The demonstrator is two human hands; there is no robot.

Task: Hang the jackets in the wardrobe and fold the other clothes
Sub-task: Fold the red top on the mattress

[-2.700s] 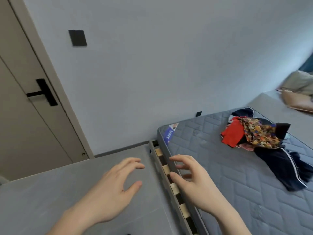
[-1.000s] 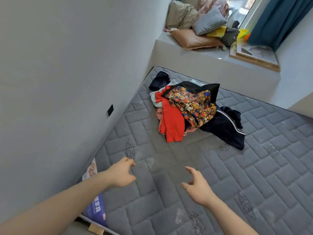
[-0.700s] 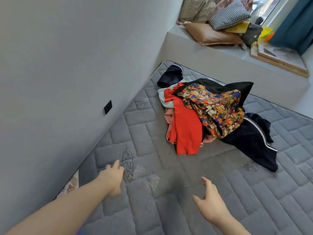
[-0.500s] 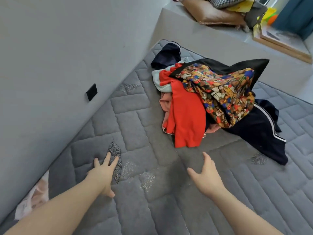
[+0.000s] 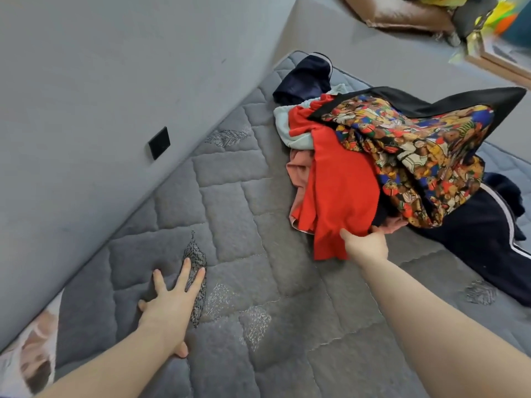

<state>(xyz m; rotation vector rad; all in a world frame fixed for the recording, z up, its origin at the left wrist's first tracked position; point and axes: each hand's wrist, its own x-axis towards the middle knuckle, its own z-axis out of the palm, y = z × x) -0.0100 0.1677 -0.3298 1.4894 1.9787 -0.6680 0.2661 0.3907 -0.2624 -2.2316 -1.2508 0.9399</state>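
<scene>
Now 1 right hand (image 5: 365,245) grips 1 red garment (image 5: 340,191).

You have just one camera, and it sits on your head. It looks forward and down, tilted, close over the grey mattress (image 5: 235,191). Your two arms reach in from the bottom edge, and the wall (image 5: 115,67) fills the top left.

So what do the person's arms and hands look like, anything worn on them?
Both forearms are bare as far as the frame shows: no sleeves, watch or bracelets. The left hand and right hand wear no gloves, and no rings show on the visible fingers.
</scene>
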